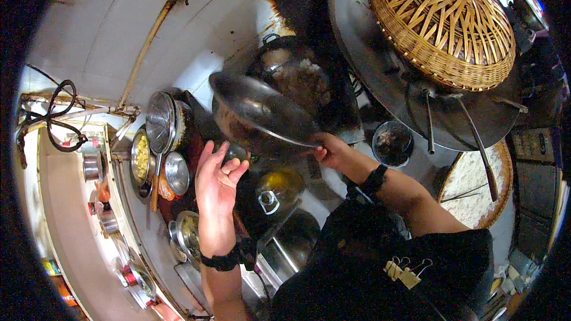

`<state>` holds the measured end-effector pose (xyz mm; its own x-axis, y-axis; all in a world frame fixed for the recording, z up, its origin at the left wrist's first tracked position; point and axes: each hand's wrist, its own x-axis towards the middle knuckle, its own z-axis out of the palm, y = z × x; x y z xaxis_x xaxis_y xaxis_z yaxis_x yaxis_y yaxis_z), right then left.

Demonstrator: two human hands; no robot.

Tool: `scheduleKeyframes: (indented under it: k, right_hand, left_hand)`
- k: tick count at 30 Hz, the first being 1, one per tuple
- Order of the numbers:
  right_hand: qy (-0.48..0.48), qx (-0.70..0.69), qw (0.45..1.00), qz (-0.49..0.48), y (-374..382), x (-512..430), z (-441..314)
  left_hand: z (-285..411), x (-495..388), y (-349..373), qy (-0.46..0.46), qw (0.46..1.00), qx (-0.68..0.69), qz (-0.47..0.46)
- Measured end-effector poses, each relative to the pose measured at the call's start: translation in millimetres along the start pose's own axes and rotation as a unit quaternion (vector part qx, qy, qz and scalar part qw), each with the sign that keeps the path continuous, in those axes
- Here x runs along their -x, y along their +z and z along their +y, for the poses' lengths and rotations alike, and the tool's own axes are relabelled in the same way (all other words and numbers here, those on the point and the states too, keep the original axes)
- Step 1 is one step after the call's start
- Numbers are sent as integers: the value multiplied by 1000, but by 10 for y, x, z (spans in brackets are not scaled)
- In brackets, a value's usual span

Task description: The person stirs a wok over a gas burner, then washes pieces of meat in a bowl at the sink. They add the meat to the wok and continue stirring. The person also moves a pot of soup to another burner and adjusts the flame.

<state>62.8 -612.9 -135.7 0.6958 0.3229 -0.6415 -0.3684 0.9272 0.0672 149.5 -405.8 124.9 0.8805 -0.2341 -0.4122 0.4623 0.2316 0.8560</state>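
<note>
A dark metal wok (pixel 263 107) stands tilted on its side before me, above the counter. My right hand (pixel 332 149) grips the near end of its rim. My left hand (pixel 218 183) is raised to the left of the wok, palm upward, fingers apart and nothing held. A small dark rounded thing (pixel 236 150) sits just beyond my left fingertips; what it is I cannot tell. Between my forearms stands a jug of yellow oil (pixel 281 185) with a loop handle. Behind the wok lies a blackened stove hollow (pixel 303 78) holding greyish ash-like matter.
A huge wok (pixel 357 31) carries a woven bamboo cover (pixel 441 26) and long-handled utensils. Below it are a dark bucket (pixel 392 142) and a basket of white powder (pixel 473 187). At left are a strainer (pixel 160 120), a pan of yellow pieces (pixel 142 156) and a metal bowl (pixel 177 173).
</note>
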Motion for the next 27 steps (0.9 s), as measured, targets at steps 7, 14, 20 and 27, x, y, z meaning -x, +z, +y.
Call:
scheduleKeyframes:
  k: [7,14,20,27]
  right_hand:
    - [77,-140,955,-249,-128,-269,234]
    - [-109,90,980,-138,784,267,1068]
    - [-306,596,724,-164,1382,985,2442]
    - [-172,801,498,-285,1058,1265,4680]
  left_hand:
    - [-82,832,-78,-56,963,-178,-197]
    - [-70,2089,-973,133,971,-166,-110]
    - [-471,3784,-2199,333,933,-61,121]
    - [-1997,5853,-3875,149,846,152,489]
